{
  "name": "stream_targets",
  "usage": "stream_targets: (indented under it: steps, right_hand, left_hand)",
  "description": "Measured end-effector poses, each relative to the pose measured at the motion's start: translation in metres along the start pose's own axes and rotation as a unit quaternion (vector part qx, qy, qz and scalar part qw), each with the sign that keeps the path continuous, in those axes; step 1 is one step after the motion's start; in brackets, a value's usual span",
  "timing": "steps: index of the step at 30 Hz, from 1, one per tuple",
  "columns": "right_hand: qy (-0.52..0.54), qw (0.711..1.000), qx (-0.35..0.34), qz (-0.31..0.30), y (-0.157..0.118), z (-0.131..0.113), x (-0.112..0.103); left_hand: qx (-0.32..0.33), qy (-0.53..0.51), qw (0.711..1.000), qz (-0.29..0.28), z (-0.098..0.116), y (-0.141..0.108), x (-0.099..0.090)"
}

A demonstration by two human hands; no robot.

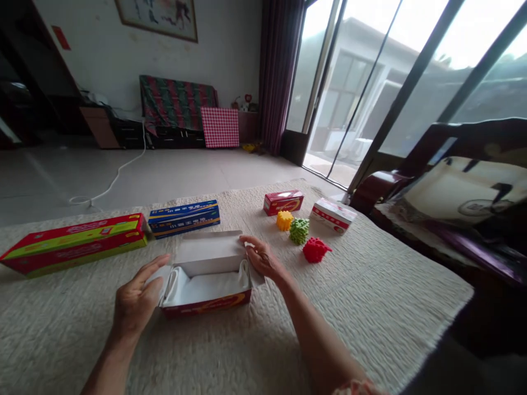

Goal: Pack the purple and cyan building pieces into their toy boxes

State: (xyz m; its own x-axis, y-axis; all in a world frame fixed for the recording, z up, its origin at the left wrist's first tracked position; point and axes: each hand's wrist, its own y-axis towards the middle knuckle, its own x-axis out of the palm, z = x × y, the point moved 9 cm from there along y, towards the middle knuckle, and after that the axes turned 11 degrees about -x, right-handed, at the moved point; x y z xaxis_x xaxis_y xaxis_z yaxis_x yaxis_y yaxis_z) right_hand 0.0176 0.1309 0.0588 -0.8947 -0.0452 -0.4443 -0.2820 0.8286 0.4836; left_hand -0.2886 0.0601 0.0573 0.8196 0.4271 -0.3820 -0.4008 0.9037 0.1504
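In front of me on the cloth stands an open red cardboard box, its white lid folded back. Folded white cloth lines the inside and rises at both ends. My left hand is at the box's left end flap, with the flap between thumb and fingers. At the right end, my right hand grips around the lid's corner and the side flap; its fingertips are partly hidden. To the right of the box lie a yellow toy block, a green knobbly one and a red one.
Beyond the box are a blue carton and a long red-and-green carton. A small red box and a white-and-red box stand to the right. A dark wooden seat borders the cloth-covered surface.
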Motion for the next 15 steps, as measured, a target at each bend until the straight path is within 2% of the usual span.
stream_targets:
  steps: [5, 9, 12, 15]
  right_hand:
    - [-0.042, 0.997, -0.064, -0.023, 0.0, -0.021, 0.01]
    - [-0.084, 0.99, -0.105, -0.036, 0.0, -0.034, 0.014]
    - [-0.096, 0.99, -0.107, -0.01, 0.001, -0.04, -0.005]
    - [-0.136, 0.985, -0.093, 0.057, -0.002, -0.037, -0.048]
  left_hand:
    - [0.025, 0.057, 0.998, -0.003, 0.002, 0.002, -0.002]
    - [0.116, 0.155, 0.98, -0.036, 0.004, 0.005, 0.003]
    - [0.17, 0.213, 0.961, -0.038, 0.004, 0.006, 0.007]
    - [0.19, 0.24, 0.952, -0.026, 0.005, 0.006, 0.011]
